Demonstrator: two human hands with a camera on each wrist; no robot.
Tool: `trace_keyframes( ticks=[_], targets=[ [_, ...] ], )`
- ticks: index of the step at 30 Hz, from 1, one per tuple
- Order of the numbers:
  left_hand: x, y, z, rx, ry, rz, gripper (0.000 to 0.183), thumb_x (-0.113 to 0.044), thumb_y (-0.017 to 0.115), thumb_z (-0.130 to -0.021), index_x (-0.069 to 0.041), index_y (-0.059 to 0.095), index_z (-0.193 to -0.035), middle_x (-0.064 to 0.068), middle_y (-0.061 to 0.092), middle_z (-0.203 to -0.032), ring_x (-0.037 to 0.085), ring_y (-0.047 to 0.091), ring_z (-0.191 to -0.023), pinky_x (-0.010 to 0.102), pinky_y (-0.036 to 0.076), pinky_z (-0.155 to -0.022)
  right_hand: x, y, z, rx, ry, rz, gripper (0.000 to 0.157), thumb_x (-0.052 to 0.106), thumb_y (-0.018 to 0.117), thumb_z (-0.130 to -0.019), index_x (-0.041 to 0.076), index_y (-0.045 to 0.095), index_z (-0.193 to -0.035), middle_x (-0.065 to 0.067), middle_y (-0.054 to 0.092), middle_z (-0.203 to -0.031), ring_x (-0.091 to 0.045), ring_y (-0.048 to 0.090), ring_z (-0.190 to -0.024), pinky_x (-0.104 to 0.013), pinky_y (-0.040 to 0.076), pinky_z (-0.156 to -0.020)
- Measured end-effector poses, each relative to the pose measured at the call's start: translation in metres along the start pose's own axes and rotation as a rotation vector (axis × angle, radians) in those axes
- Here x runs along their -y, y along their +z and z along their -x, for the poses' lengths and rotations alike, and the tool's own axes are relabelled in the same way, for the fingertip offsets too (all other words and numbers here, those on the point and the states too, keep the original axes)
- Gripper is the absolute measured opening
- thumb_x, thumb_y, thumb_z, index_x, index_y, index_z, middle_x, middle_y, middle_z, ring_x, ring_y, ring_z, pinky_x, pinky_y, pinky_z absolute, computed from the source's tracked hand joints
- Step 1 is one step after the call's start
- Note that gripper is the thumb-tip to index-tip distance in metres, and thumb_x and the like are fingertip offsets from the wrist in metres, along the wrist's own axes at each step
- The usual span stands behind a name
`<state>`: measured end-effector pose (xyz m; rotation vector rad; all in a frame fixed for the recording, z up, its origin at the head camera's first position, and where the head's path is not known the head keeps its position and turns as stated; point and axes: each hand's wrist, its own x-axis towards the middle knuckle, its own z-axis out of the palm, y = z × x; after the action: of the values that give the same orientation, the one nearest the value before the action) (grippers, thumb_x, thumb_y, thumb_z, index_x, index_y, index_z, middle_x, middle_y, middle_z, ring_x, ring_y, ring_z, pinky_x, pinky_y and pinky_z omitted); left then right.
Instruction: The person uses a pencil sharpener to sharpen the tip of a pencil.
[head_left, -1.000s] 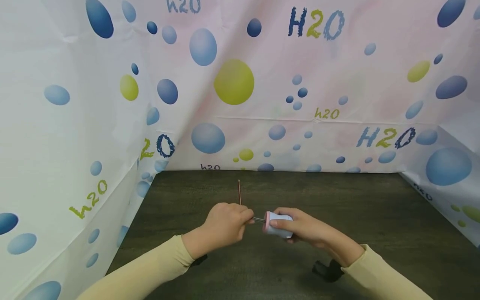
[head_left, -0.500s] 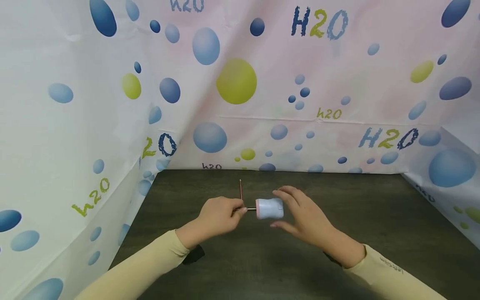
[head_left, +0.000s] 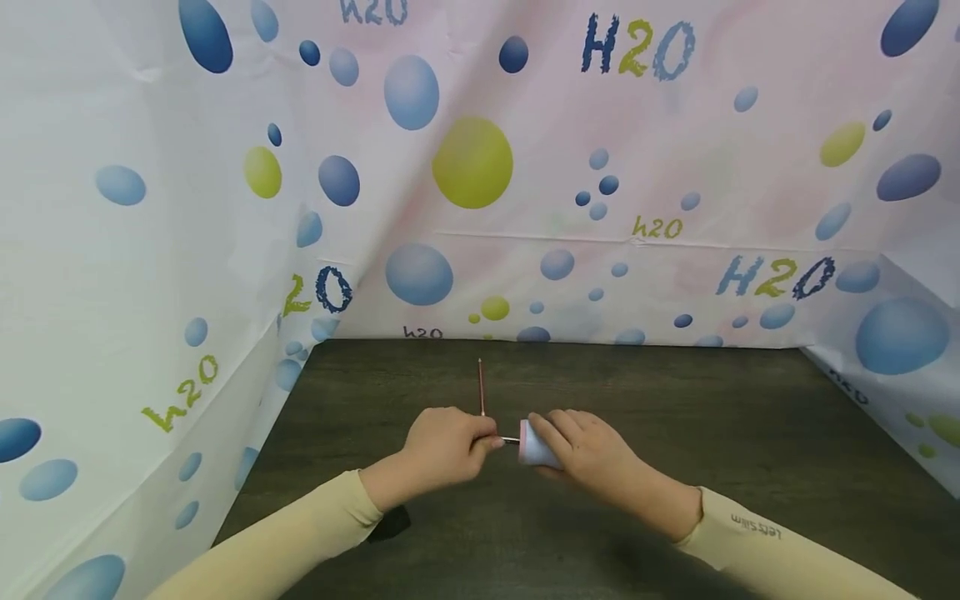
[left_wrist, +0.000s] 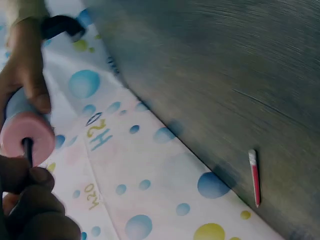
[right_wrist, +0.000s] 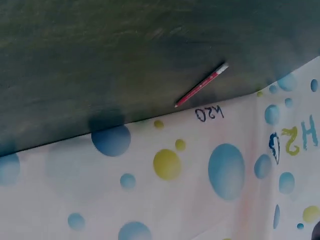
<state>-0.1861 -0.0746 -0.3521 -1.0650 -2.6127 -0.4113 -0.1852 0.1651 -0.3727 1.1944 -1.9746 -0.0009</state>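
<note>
In the head view my left hand (head_left: 446, 446) pinches a dark pencil (head_left: 511, 439) between thumb and fingers. The pencil's other end enters a pale blue pencil sharpener (head_left: 538, 447) with a pink face. My right hand (head_left: 600, 454) grips the sharpener's body, its fingers over the top and the thumb below. From the left wrist view, the pencil (left_wrist: 28, 150) sits in the round hole of the pink face (left_wrist: 42, 142). The pencil's tip is hidden inside. The right wrist view shows neither hand nor sharpener.
A red pencil (head_left: 482, 387) with a pale end lies on the dark tabletop (head_left: 675, 392), beyond my left hand. White sheeting (head_left: 525, 283) with printed bubbles rises behind the table and along both sides. A black piece (head_left: 390, 523) shows under my left wrist.
Half a second ago my right fingers were spread off the sharpener, which stayed on the pencil; they hold it again now. Both hands have come slightly nearer since then.
</note>
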Motion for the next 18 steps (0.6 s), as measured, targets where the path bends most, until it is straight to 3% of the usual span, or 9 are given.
trace_keyframes(
  ticks=[2,5,7,9,12,14,16,18],
  targets=[
    [-0.001,0.001,0.002,-0.074,0.044,-0.089,0.039,-0.032,0.069,-0.090,-0.022,0.047,-0.061,-0.011,0.034,-0.047,0.000,0.024,-0.041,0.015,0.009,-0.045,0.003,-0.004,-0.002,0.088,0.095,-0.125,0.069,0.039,0.089,-0.070,0.000,0.056,-0.114,-0.007,0.063,-0.093,-0.013,0.063,-0.071,-0.026,0.054,-0.062],
    [-0.001,0.000,0.003,-0.185,0.120,-0.195,0.038,-0.034,0.073,-0.086,-0.022,0.048,-0.061,-0.009,0.040,-0.046,0.000,0.024,-0.041,0.016,0.006,-0.047,0.002,-0.012,-0.008,0.296,0.329,-0.470,0.054,0.041,0.076,-0.086,0.002,0.056,-0.117,-0.005,0.066,-0.091,-0.006,0.058,-0.067,-0.021,0.049,-0.057],
    [-0.001,0.000,0.004,-0.261,0.182,-0.234,0.037,-0.033,0.076,-0.084,-0.021,0.049,-0.062,-0.009,0.041,-0.046,0.000,0.022,-0.042,0.016,0.005,-0.048,-0.003,-0.018,-0.015,0.447,0.512,-0.767,0.047,0.042,0.070,-0.091,0.004,0.058,-0.116,-0.003,0.066,-0.088,-0.003,0.055,-0.065,-0.020,0.046,-0.053],
    [0.001,0.001,0.003,-0.349,0.267,-0.258,0.036,-0.030,0.076,-0.085,-0.020,0.049,-0.063,-0.010,0.041,-0.048,0.000,0.023,-0.043,0.015,0.006,-0.046,-0.013,-0.021,-0.021,0.618,0.689,-1.137,0.042,0.042,0.065,-0.093,0.004,0.059,-0.112,-0.001,0.064,-0.081,-0.002,0.049,-0.059,-0.020,0.041,-0.049],
    [0.005,0.001,-0.001,-0.513,0.401,-0.327,0.032,-0.026,0.064,-0.095,-0.018,0.053,-0.067,-0.009,0.045,-0.052,0.001,0.033,-0.042,0.016,0.018,-0.042,-0.028,-0.023,-0.027,0.838,0.894,-1.699,0.039,0.045,0.055,-0.098,0.007,0.060,-0.105,0.003,0.059,-0.074,0.000,0.041,-0.050,-0.017,0.034,-0.045],
    [0.008,0.000,-0.004,-0.601,0.464,-0.389,0.035,-0.027,0.052,-0.102,-0.018,0.055,-0.069,-0.009,0.048,-0.055,0.003,0.040,-0.044,0.018,0.028,-0.042,-0.035,-0.021,-0.028,0.959,0.981,-1.950,0.043,0.049,0.045,-0.101,0.009,0.059,-0.102,0.006,0.058,-0.070,0.001,0.038,-0.046,-0.015,0.031,-0.044],
    [0.011,-0.002,-0.007,-0.643,0.487,-0.448,0.040,-0.028,0.043,-0.106,-0.018,0.057,-0.070,-0.009,0.049,-0.057,0.004,0.043,-0.045,0.020,0.033,-0.043,-0.037,-0.019,-0.029,0.998,1.004,-2.032,0.053,0.059,0.037,-0.101,0.011,0.058,-0.104,0.007,0.062,-0.072,0.002,0.042,-0.046,-0.014,0.033,-0.044],
    [0.013,-0.004,-0.007,-0.596,0.449,-0.452,0.037,-0.028,0.047,-0.104,-0.018,0.056,-0.069,-0.009,0.048,-0.056,0.005,0.042,-0.044,0.020,0.030,-0.041,-0.037,-0.017,-0.031,0.918,1.015,-1.955,0.065,0.065,0.029,-0.100,0.009,0.058,-0.114,0.005,0.065,-0.079,-0.001,0.051,-0.053,-0.016,0.038,-0.047]
  ],
)
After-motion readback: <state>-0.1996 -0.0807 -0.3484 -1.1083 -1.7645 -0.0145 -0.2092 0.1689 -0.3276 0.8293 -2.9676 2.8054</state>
